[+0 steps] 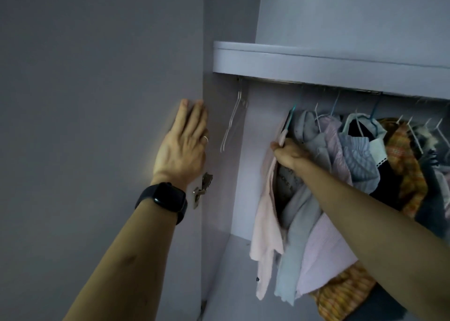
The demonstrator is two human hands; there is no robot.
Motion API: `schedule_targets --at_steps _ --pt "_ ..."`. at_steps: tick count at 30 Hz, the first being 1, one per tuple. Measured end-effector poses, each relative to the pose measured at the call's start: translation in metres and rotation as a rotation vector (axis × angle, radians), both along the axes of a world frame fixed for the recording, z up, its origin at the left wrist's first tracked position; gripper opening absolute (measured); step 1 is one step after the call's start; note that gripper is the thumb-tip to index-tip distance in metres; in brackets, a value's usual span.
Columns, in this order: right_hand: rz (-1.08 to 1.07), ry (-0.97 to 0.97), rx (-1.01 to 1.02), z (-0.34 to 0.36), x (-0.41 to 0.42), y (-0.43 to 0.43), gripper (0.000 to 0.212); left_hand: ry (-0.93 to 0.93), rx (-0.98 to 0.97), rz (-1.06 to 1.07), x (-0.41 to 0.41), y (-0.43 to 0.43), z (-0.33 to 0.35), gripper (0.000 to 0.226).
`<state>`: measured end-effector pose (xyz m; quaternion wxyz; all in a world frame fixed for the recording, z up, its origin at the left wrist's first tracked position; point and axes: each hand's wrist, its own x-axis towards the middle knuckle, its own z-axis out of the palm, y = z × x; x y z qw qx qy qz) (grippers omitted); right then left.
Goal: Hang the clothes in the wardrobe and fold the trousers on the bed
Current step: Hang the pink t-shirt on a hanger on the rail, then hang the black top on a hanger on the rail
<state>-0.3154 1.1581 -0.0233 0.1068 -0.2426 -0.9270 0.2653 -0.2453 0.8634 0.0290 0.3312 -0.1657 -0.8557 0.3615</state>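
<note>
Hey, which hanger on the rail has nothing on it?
The pale hanger at the far left end of the rail. It hangs bare and apart from the rest, while the hangers to its right all carry clothes.

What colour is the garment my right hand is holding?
The garment is pale pink; head view.

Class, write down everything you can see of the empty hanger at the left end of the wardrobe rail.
The empty hanger is thin and pale, wire-like, perhaps coated metal. Its hook goes up to the rail under the shelf, at the far left beside the side wall. It hangs turned nearly edge-on, so its arms read as close, slanting lines. Nothing is draped on it. Only the rail seems to touch it; it hangs apart from the pale pink garment to its right.
</note>
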Motion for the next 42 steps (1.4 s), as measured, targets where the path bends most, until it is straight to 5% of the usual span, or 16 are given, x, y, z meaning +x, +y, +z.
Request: schedule_targets --at_steps 7,12,15,18,29,33,42 --pt "0.066 0.036 -0.092 0.035 0.092 -0.020 0.055 -0.358 0.484 0.022 0.029 0.010 0.002 0.052" --pt "0.126 0.346 -0.282 0.077 0.200 0.014 0.035 -0.623 0.932 0.009 0.095 0.085 -0.011 0.050" --pt "0.205 0.573 -0.179 0.080 0.269 0.021 0.020 -0.831 1.041 -0.071 0.131 0.120 -0.027 0.054" --pt "0.201 0.552 -0.100 0.048 0.331 0.022 0.017 -0.948 1.058 -0.184 0.164 0.140 -0.056 0.054" --pt "-0.468 0.125 -0.060 -0.066 0.499 0.025 0.031 -1.480 0.839 -0.738 0.224 0.239 -0.097 0.047" --pt "-0.797 0.138 -0.067 -0.074 0.559 -0.006 0.027 -1.607 0.537 -0.975 0.266 0.278 -0.108 0.049" --pt "-1.763 0.195 -0.064 -0.078 0.731 -0.152 0.026 -1.934 -0.284 -1.509 0.515 0.307 -0.110 0.048"
